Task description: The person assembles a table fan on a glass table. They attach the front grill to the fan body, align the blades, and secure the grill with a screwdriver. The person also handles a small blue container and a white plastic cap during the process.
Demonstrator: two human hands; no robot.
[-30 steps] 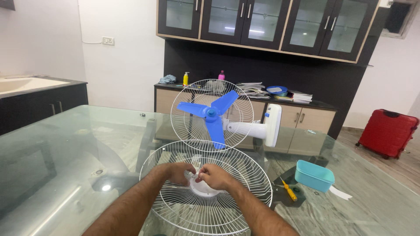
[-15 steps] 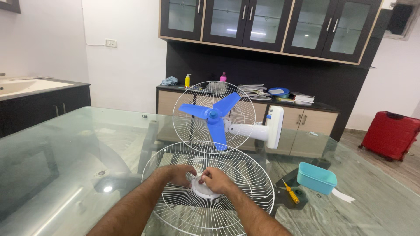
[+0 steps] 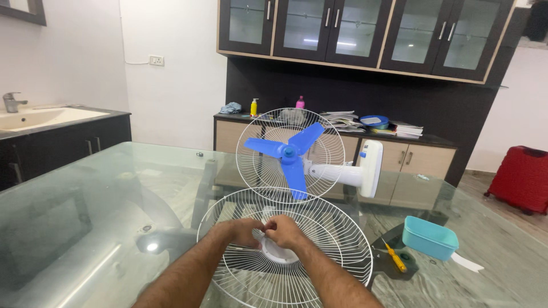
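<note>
White fan guard flat, dome up, under both hands' fingertips.

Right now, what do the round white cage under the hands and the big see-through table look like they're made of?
The round white fan guard looks like thin metal wire with a glossy white coating: fine, stiff spokes and rings. Its white centre cap seems smooth plastic. The clear tabletop looks like polished glass: it reflects lights and shows the floor beneath.

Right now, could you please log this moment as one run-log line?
left hand: on grille hub | right hand: on grille hub | front grille: flat on glass table | fan: behind
</note>
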